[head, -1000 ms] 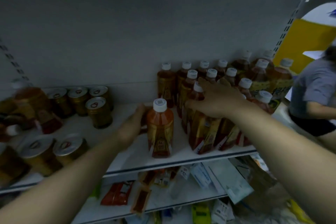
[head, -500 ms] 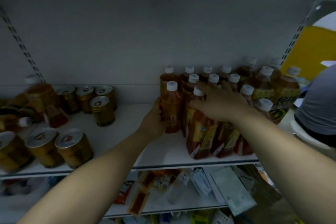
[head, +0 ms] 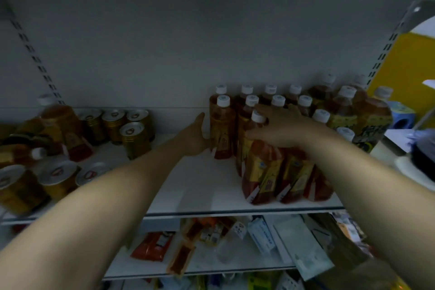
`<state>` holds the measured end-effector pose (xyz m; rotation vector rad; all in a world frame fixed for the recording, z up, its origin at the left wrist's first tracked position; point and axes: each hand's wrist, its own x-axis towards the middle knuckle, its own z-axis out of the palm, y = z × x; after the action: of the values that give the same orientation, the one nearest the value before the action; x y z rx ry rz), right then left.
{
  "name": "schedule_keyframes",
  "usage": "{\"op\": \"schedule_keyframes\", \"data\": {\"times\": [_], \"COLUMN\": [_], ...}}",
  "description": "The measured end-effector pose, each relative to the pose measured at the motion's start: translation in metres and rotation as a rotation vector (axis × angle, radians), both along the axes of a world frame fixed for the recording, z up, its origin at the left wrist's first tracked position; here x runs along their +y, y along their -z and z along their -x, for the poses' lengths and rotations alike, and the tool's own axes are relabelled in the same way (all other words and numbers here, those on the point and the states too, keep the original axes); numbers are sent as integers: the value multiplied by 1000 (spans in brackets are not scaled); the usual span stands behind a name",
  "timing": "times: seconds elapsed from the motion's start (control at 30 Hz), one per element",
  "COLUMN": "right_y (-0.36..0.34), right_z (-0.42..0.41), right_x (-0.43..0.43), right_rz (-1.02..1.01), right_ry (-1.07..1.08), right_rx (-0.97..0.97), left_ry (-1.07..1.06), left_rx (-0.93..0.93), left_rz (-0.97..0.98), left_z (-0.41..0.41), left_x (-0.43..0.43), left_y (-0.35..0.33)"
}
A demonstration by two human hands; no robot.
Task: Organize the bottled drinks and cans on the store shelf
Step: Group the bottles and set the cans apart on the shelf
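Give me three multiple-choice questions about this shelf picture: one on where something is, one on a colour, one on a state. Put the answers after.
1. Where do the gold cans stand?
A. left of the upright bottles
B. right of them
C. on the shelf below

2. What colour are the bottle caps?
A. red
B. white
C. green

3. What is the right hand doing?
A. resting on the bottle tops
B. gripping a can
C. hanging below the shelf

Answers:
1. A, the cans sit at the left and the bottles at the right.
2. B, every cap in view is white.
3. A, the hand lies across the caps of the front bottles.
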<state>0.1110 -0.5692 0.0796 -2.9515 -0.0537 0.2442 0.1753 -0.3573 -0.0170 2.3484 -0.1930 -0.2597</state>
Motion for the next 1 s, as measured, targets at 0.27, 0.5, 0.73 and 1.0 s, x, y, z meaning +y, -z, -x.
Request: {"op": "schedule_keyframes", "data": {"times": [0.27,0.5,0.73,1.0], "right_y": [-11,8,51,95], "right_z": [-29,-48,-60,-69], "right_x": [111,254,397,448], "right_rz": [-45,-284,-592,-847], "right_ry": [-223,-329,-268,-94], "right_rx": [-141,-52,54,-89], "left_ry": [-68,-199,-190,-157], "left_rx": [-136,-168,-3,-76], "left_rz": [-291,-352,-410,-310], "left_z": [54,103,124,128], "left_x": [116,246,338,343], "left_y": [-69,-85,-34,2]}}
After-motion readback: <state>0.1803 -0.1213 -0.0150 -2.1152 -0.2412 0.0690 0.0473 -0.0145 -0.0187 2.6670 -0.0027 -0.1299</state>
